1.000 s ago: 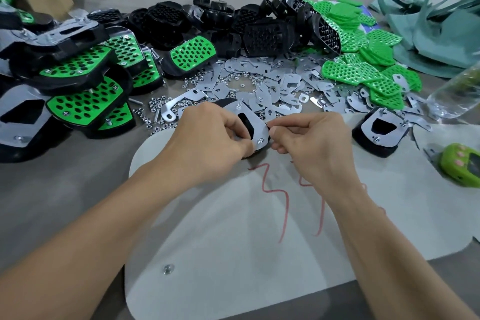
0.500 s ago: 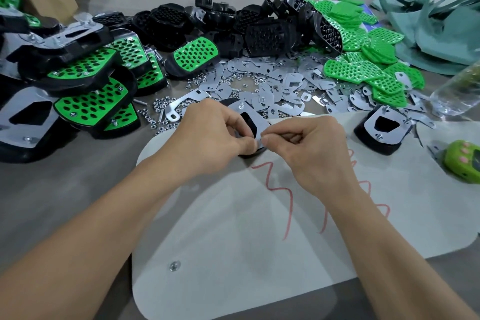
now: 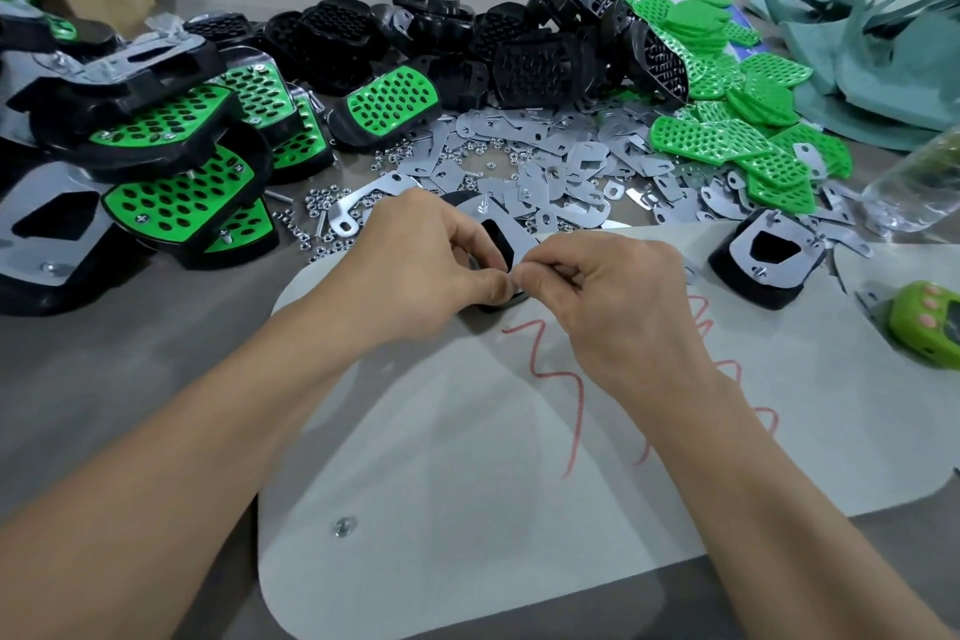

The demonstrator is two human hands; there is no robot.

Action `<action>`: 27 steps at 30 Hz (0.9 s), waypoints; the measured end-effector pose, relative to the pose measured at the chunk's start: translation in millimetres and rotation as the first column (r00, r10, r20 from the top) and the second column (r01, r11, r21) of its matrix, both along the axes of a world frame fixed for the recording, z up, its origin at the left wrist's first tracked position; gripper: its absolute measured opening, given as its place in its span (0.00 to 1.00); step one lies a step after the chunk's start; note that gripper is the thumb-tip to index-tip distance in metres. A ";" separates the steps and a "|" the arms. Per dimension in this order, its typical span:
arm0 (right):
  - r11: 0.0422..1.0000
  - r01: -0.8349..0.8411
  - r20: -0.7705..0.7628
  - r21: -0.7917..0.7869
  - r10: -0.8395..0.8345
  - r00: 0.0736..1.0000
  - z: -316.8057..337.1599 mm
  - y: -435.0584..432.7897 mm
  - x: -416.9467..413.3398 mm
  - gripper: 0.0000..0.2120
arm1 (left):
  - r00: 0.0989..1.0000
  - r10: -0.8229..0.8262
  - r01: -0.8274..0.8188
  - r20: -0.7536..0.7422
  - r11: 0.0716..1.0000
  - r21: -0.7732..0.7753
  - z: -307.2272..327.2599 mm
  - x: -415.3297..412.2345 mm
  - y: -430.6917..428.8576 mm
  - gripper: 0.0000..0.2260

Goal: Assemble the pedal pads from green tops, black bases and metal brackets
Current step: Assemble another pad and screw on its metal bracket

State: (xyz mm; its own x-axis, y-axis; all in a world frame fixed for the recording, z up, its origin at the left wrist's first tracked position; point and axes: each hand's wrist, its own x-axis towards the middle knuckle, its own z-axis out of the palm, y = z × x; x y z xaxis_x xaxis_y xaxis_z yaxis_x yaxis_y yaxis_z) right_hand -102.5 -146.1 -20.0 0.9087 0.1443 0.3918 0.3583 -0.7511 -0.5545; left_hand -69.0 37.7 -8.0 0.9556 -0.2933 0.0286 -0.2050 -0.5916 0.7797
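Head view. At the far edge of the pale mat [image 3: 467, 483], a pedal pad [image 3: 511, 225], underside up. Gripped from the mat's left side by the left hand [image 3: 426, 265], fingers curled round it. Pinched at its near edge by the right hand [image 3: 608, 296], thumb and forefinger closed tight; anything between the fingertips too small to tell. Beyond the mat, loose metal brackets [image 3: 545, 156], then black bases [image 3: 540, 62]. Past the mat's far right corner, green tops [image 3: 727, 140]. Left of the mat, finished pads [image 3: 171, 203].
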 end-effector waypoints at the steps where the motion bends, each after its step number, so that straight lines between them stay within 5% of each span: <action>1: 1.000 0.000 0.005 0.000 0.000 1.000 0.0 0.5 -0.7 0.07 | 1.000 0.000 0.000 0.000 1.000 -0.001 -0.1 -0.2 0.1 0.06; 13: 0.978 0.166 -0.036 0.123 -0.163 0.986 0.0 -2.8 -7.8 0.20 | 1.000 0.018 -0.018 -0.006 1.000 -0.016 -2.0 0.0 0.0 0.09; 16: 0.932 0.073 -0.167 0.355 -0.014 0.986 3.1 -7.1 -9.2 0.11 | 1.000 0.018 -0.019 -0.014 1.000 -0.019 -2.1 0.3 0.3 0.09; 18: 0.932 -0.014 -0.233 0.362 0.105 0.967 2.6 -7.6 -9.9 0.09 | 0.999 0.020 -0.021 -0.025 0.999 -0.025 -2.4 0.3 0.3 0.07; 23: 0.921 0.135 -0.185 0.365 -0.070 0.980 -2.8 -10.0 -6.4 0.18 | 0.999 0.040 -0.040 -0.029 0.999 0.005 -0.5 1.1 -0.8 0.08; 27: 0.888 0.007 -0.209 0.460 0.101 0.973 -1.3 -7.9 -8.3 0.11 | 0.999 0.034 -0.034 -0.029 0.999 -0.002 -0.6 1.2 -0.6 0.09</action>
State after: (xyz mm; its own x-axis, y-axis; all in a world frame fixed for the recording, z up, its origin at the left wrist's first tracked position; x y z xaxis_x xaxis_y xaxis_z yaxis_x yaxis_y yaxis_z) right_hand -110.8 -154.0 -21.2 0.9757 0.0434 0.2147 0.2148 -0.3815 -0.8990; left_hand -67.8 37.1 -8.5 0.9655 -0.2606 0.0013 -0.1619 -0.5958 0.7867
